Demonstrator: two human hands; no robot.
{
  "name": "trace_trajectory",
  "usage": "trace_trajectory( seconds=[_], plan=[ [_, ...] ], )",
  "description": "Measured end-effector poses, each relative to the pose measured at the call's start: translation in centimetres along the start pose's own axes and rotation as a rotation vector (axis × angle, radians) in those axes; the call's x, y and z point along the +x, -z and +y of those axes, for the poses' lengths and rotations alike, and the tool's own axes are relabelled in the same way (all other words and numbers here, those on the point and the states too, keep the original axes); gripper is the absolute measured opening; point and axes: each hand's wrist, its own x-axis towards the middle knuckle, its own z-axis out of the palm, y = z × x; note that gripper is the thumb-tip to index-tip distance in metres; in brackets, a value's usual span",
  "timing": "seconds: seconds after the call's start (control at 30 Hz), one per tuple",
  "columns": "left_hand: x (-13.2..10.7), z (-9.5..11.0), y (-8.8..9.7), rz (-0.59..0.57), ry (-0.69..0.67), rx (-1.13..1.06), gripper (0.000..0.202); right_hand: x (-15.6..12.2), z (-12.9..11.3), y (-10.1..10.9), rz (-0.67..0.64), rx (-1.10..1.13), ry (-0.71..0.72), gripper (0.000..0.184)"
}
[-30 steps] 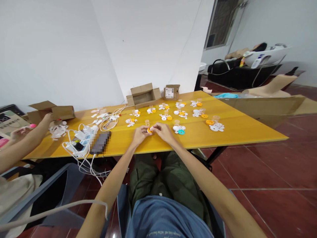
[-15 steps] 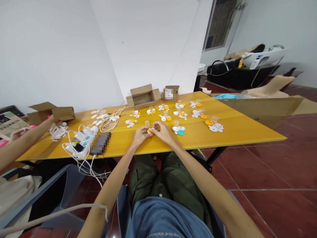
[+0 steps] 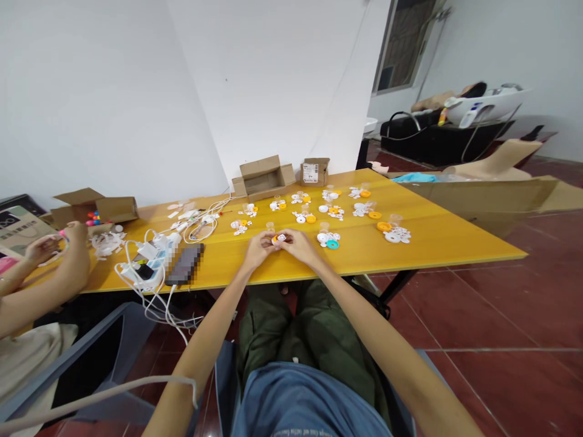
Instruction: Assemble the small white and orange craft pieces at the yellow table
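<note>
My left hand (image 3: pixel 258 249) and my right hand (image 3: pixel 297 244) meet over the near edge of the yellow table (image 3: pixel 455 237). Both are closed in a pinch on one small orange and white part (image 3: pixel 278 238) held between the fingertips. Just right of my right hand lie a white disc and a teal ring (image 3: pixel 333 244). Behind my hands, several small groups of white pieces, orange rings (image 3: pixel 385 226) and tiny clear cups are spread across the table.
A dark phone (image 3: pixel 184 265) and a tangle of white cables and chargers (image 3: pixel 152 258) lie left of my hands. Open cardboard boxes (image 3: pixel 264 175) stand at the back and far left (image 3: pixel 93 206). Another person's arms (image 3: pixel 40 267) work at the left end.
My hands have stayed together on the small part, turning it slightly. The other person's hand has pulled back from the far-left box toward their body.
</note>
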Motion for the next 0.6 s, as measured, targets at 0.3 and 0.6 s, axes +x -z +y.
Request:
trace_trajectory(
  seconds=[0.3, 0.6],
  plan=[
    [-0.05, -0.19, -0.13, 0.019, -0.084, 0.087, 0.035, -0.18, -0.2, -0.03, 0.016, -0.022, -0.02, 0.011],
    [-0.47, 0.55, -0.14, 0.03, -0.174, 0.175, 0.029, -0.15, 0.22, 0.07, 0.031, -0.1, -0.013, 0.018]
  ],
)
